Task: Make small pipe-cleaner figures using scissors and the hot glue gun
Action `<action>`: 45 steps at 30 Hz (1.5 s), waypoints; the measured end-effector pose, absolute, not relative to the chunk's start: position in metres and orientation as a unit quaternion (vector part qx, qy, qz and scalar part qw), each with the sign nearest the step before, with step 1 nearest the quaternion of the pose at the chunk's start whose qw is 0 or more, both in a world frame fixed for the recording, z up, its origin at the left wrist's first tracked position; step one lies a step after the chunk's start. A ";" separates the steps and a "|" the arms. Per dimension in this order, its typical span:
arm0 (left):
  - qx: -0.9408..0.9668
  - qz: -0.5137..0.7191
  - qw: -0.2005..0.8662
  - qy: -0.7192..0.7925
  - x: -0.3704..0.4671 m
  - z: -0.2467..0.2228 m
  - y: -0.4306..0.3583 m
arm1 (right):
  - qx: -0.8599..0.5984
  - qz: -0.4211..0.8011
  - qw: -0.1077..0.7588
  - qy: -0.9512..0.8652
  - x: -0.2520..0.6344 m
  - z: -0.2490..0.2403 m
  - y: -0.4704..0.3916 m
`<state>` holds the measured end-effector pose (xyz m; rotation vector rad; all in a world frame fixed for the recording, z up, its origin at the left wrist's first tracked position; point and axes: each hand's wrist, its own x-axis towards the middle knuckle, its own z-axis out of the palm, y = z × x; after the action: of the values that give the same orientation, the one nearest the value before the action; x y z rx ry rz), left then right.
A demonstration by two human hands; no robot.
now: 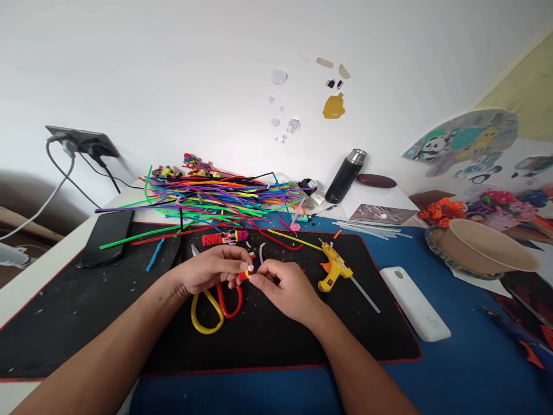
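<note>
Above the black mat (276, 346), both my hands meet at a small red-and-yellow piece (245, 275) with a pale pinkish tip, seemingly made of pipe cleaner. My left hand (218, 268) pinches it from the left between thumb and fingers. From the right, the thumb and finger of my right hand (287, 288) close on its edge. Scissors (195, 317) with one yellow and one red handle lie under my left hand, partly covered by it. Just beyond sits a red wrapped pipe-cleaner strip (213, 238) with yellow, black and pink parts.
A yellow glue gun (336, 268) lies right of my hands, a glue stick in its back. Coloured pipe cleaners (224, 196) heap along the wall. Farther right are a white power bank (415, 304) and a bowl (488, 245); a black flask (345, 176) stands behind, and a phone (106, 237) lies left.
</note>
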<state>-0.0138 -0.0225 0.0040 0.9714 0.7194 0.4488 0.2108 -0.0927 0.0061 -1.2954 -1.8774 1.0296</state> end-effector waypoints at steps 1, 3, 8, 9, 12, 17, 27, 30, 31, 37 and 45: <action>0.452 0.211 0.800 0.333 -0.014 0.004 -0.022 | -0.487 0.397 0.312 -0.713 0.211 0.007 -0.093; 0.449 0.219 0.800 0.331 -0.015 0.004 -0.022 | -0.476 0.415 0.310 -0.711 0.210 0.008 -0.094; 0.448 0.226 0.804 0.320 -0.017 0.007 -0.022 | -0.462 0.406 0.325 -0.719 0.208 0.010 -0.094; 0.449 0.222 0.806 0.315 -0.017 0.008 -0.022 | -0.462 0.396 0.329 -0.722 0.207 0.010 -0.094; 0.455 0.209 0.809 0.307 -0.018 0.010 -0.022 | -0.464 0.391 0.334 -0.721 0.208 0.011 -0.093; 0.465 0.196 0.809 0.301 -0.019 0.012 -0.023 | -0.467 0.425 0.331 -0.701 0.209 0.012 -0.093; 0.482 0.192 0.803 0.294 -0.017 0.016 -0.026 | -0.480 0.444 0.344 -0.674 0.212 0.010 -0.092; 0.482 0.186 0.804 0.294 -0.016 0.014 -0.027 | -0.480 0.438 0.355 -0.672 0.211 0.009 -0.091; 0.482 0.184 0.806 0.291 -0.016 0.013 -0.027 | -0.479 0.438 0.362 -0.670 0.211 0.009 -0.091; 0.479 0.170 0.817 0.273 -0.014 0.011 -0.030 | -0.471 0.440 0.384 -0.661 0.210 0.010 -0.093; 0.464 0.177 0.825 0.269 -0.012 0.009 -0.030 | -0.461 0.476 0.392 -0.639 0.209 0.010 -0.092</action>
<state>-0.0122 -0.0305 0.0090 0.9870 0.5723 0.3767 0.2089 -0.0923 0.0100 -1.1696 -1.6223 1.2086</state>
